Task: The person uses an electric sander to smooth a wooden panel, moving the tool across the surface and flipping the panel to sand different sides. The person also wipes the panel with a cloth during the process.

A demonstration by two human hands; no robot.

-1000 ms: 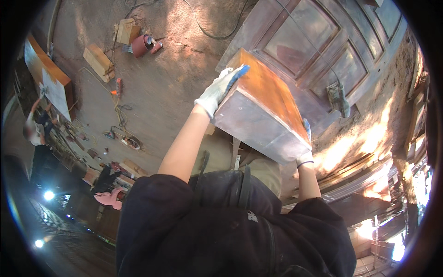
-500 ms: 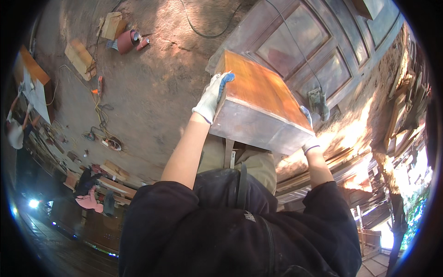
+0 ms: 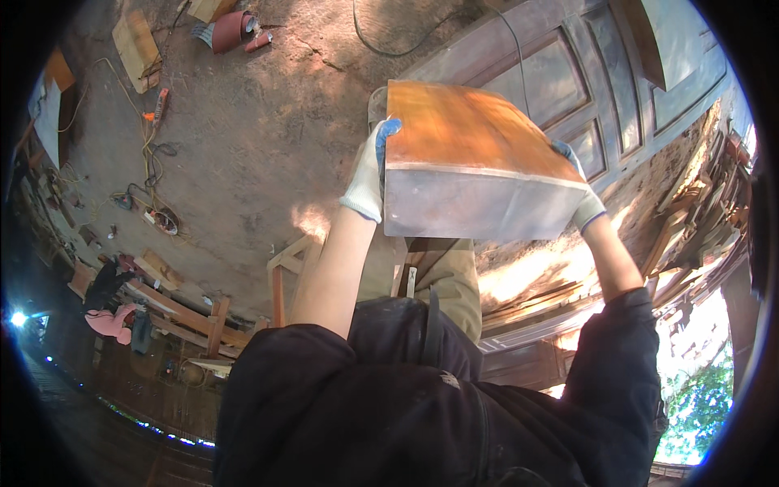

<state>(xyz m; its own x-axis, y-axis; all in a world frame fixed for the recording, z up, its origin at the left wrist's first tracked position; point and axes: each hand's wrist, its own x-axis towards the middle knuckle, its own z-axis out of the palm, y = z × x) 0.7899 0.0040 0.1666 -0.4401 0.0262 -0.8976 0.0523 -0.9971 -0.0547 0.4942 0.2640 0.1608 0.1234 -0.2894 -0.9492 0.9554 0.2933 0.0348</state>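
I carry a wooden box-like piece (image 3: 471,162) with an orange-brown top and a grey front face, held out in front of my body. My left hand (image 3: 369,174), in a white glove with blue fingertips, grips its left side. My right hand (image 3: 580,199), gloved the same way, grips its right side and is mostly hidden behind the piece. Both forearms reach up from my dark jacket.
A large panelled wooden door (image 3: 568,73) lies flat beyond the piece. Cables (image 3: 150,154), wood blocks (image 3: 134,40) and a red cylinder (image 3: 231,28) lie on the dirt floor at left. A wooden frame (image 3: 280,276) stands near my legs. Stacked timber (image 3: 690,219) fills the right.
The piece has swung from tilted to nearly level and now sits more squarely in front of me. Both hands kept their grip.
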